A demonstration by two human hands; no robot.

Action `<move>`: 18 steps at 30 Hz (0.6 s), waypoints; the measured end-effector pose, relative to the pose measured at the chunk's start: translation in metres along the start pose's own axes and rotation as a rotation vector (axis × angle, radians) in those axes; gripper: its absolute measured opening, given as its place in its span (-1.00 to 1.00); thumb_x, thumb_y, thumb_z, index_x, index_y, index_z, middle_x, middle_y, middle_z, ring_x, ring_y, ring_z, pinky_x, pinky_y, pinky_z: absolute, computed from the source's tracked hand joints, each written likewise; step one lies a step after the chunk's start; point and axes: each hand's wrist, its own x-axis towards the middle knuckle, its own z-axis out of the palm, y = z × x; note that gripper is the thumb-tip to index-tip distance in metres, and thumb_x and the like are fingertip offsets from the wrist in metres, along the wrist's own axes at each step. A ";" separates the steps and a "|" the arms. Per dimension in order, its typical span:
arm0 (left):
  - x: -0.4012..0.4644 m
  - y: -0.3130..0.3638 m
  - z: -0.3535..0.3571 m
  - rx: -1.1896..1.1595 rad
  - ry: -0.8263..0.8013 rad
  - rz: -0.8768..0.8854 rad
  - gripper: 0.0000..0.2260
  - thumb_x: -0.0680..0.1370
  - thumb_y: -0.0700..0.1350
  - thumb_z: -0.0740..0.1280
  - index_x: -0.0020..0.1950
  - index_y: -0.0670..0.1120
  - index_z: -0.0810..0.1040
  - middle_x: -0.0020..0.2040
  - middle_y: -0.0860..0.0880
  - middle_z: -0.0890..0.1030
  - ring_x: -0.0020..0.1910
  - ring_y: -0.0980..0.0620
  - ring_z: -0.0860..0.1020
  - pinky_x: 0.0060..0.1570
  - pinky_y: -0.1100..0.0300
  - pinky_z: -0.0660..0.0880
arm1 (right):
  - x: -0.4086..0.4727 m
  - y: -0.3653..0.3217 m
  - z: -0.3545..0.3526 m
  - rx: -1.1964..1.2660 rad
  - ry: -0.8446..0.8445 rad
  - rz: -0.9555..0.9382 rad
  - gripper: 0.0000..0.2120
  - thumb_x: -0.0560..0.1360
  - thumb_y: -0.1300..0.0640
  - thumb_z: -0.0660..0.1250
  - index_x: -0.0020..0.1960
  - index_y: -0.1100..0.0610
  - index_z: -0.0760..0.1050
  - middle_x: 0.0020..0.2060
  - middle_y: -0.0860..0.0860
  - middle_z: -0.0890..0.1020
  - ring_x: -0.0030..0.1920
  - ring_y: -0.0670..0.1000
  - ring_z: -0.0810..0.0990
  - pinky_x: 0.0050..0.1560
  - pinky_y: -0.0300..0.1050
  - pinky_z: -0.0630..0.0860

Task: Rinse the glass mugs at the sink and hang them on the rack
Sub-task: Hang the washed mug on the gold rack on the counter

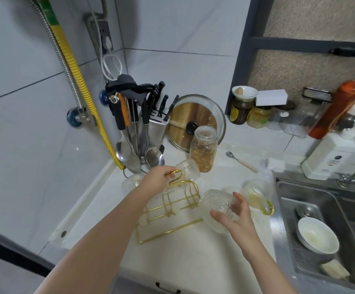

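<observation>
Glass mugs at the gold wire rack (172, 205)
Left hand (158, 180) grips one textured mug's gold handle (175, 174); right hand (235, 215) grasps another textured glass mug (217, 203).

At a kitchen counter, the left hand (158, 179) pinches a mug's gold handle (175, 174) above the rack (168, 209) while the right hand (235, 217) grips another mug (216, 203).

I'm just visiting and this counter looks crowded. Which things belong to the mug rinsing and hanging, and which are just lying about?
Belonging to the job:
left hand gripping a mug by its gold handle
right hand holding a textured glass mug
third mug on the counter
gold wire rack
sink

Just lying about:
knife block
pot lid
glass jar
spoon
white bowl
</observation>
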 end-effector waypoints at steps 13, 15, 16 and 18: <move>0.013 -0.028 0.003 0.191 0.174 0.099 -0.67 0.63 -0.22 0.16 0.28 0.08 0.55 0.31 0.03 0.52 0.37 -0.12 0.28 0.34 0.08 0.17 | -0.019 0.010 0.031 -0.021 0.059 0.024 -0.11 0.09 -0.11 0.52 0.32 -0.05 0.18 0.26 -0.01 0.32 0.23 -0.07 0.34 0.19 -0.21 0.28; 0.010 -0.023 0.001 0.265 0.193 0.052 -0.68 0.64 -0.16 0.14 0.31 0.12 0.51 0.45 0.00 0.37 0.46 -0.17 0.18 0.43 -0.04 0.13 | -0.022 0.011 0.034 -0.027 0.057 0.030 -0.04 0.09 -0.13 0.51 0.39 0.03 0.17 0.27 -0.01 0.33 0.25 -0.07 0.34 0.22 -0.20 0.28; 0.007 -0.018 0.001 0.276 0.238 0.019 -0.67 0.64 -0.15 0.14 0.35 0.12 0.47 0.49 -0.03 0.29 0.48 -0.16 0.13 0.45 -0.08 0.13 | -0.024 0.013 0.036 -0.023 0.056 0.035 -0.02 0.09 -0.13 0.51 0.40 0.05 0.16 0.28 -0.01 0.34 0.26 -0.07 0.34 0.23 -0.20 0.28; -0.010 -0.004 0.007 0.199 0.430 0.008 -0.66 0.62 -0.15 0.17 0.39 0.04 0.43 0.48 -0.09 0.28 0.46 -0.11 0.18 0.42 -0.02 0.20 | -0.028 0.017 0.038 -0.009 0.052 0.048 -0.01 0.09 -0.14 0.51 0.40 0.07 0.15 0.29 -0.01 0.36 0.27 -0.07 0.34 0.24 -0.19 0.29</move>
